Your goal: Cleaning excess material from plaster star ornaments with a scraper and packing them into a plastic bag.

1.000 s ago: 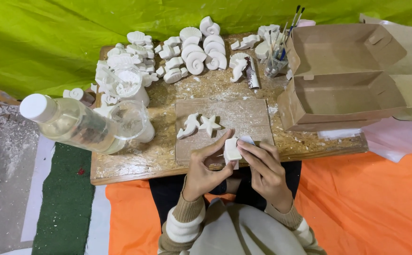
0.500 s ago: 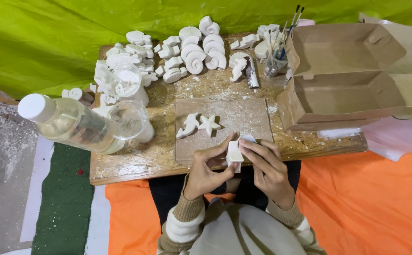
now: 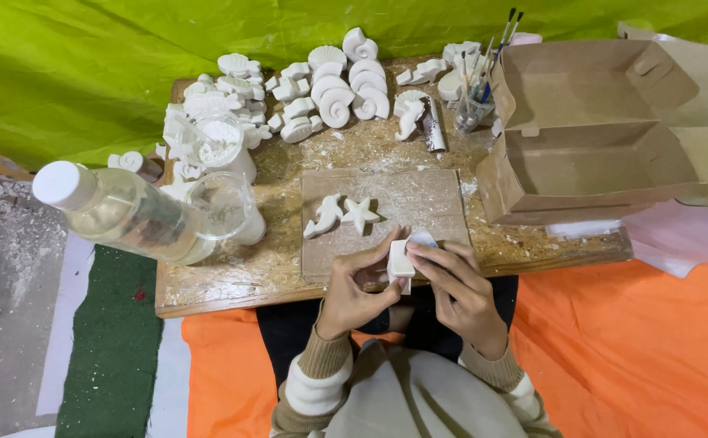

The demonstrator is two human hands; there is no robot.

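My left hand (image 3: 356, 285) and my right hand (image 3: 454, 285) meet at the near edge of a low wooden board (image 3: 208, 285). Between their fingertips they hold a small white plaster piece (image 3: 401, 261); a pale bluish bit (image 3: 421, 238) shows just behind it, under my right fingers. Just beyond the hands lies a square work slab (image 3: 419, 203) dusted with white powder. On it rest a white seahorse casting (image 3: 324, 216) and a white starfish casting (image 3: 360, 213).
Several white shell castings (image 3: 334, 85) crowd the board's far side. A clear plastic bottle (image 3: 119, 212) with a white cap and a clear cup (image 3: 223, 207) stand left. A jar of brushes (image 3: 474, 105) and an open cardboard box (image 3: 593, 134) are right. Green cloth behind, orange cloth below.
Both hands stay at the board's near edge with the white piece; the fingers have shifted slightly around it. Nothing else has moved.
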